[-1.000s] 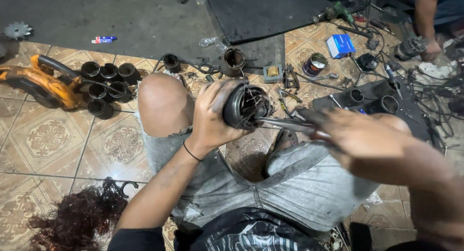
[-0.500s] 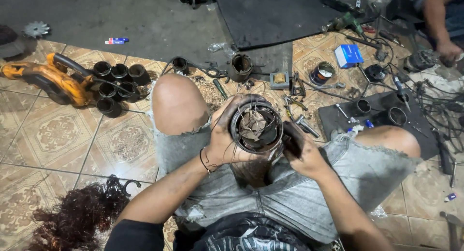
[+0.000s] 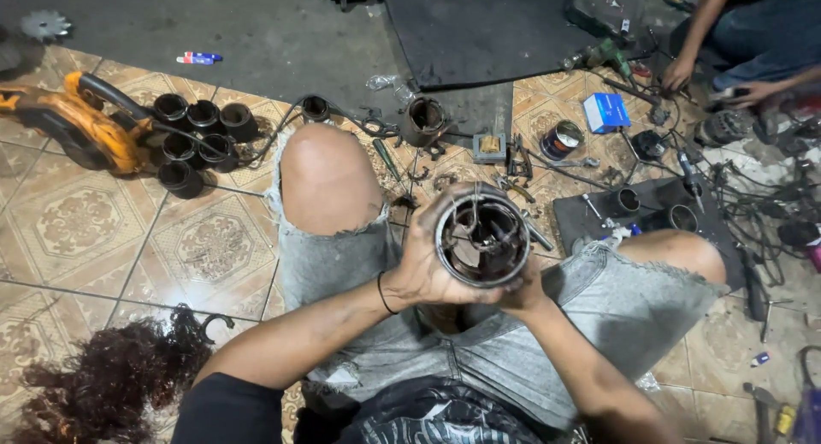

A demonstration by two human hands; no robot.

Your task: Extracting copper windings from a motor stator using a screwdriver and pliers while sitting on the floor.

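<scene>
While gripped in both hands: round motor housing [image 3: 481, 239], centre, over lap.
Left hand [image 3: 425, 260] wrapped around at 9 o'clock; right hand [image 3: 522, 294] cupping beneath at 5 o'clock, closure unclear. Blue-and-white box [image 3: 605, 112] at 1 o'clock; small blue-red tube [image 3: 198, 58] at 10 o'clock.

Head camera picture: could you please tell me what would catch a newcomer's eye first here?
First, the round metal motor casing at the centre, open end up with wires inside, gripped by the left hand and propped from below by the right hand, over the person's lap. Next, the orange power tool on the tiled floor at the far left, beside a cluster of black cylinders. At top right, another person's hands work among tangled cables.
</scene>
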